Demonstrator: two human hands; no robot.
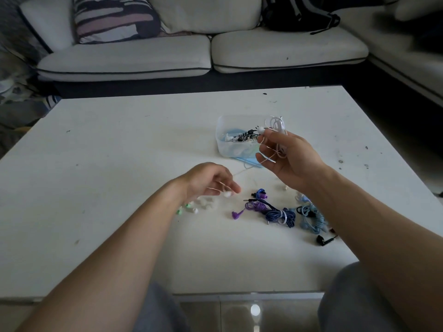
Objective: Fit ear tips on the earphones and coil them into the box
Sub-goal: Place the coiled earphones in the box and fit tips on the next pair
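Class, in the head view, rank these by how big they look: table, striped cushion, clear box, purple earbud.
1. table
2. striped cushion
3. clear box
4. purple earbud
The cushion is farther away, yet it still looks bigger than the box.

The white earphones [261, 131], cable partly looped, hang raised at the near right edge of the translucent box [221, 147], which holds coiled sets. Clear and green ear tips [206, 203] lie loose nearer than the box, to its left.

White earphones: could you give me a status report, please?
Right hand grips coiled white earphones by box. Left hand pinches the earbud end. Nothing blocks box.
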